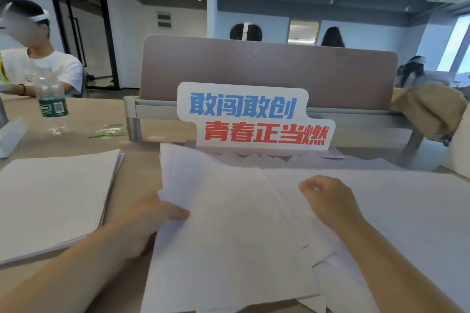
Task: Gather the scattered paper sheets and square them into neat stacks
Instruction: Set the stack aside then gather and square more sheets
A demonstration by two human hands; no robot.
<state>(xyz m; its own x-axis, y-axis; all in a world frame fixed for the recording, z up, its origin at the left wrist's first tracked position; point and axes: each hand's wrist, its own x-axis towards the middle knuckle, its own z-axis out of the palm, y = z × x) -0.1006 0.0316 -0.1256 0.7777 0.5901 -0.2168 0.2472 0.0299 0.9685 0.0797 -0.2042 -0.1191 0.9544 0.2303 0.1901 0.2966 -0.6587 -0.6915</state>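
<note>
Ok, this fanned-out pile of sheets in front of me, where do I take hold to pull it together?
By the two side edges, one hand from each side. The left hand pinches the fanned sheets at their left edge, thumb on top. They lie flat and splay rightward, so the right hand, resting mid-pile, should probably come in from the ragged right edge.

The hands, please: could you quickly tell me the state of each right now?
Left hand: grips the edge of the loose sheets, thumb on top.
Right hand: curled on the sheets; a grip cannot be told.
</note>
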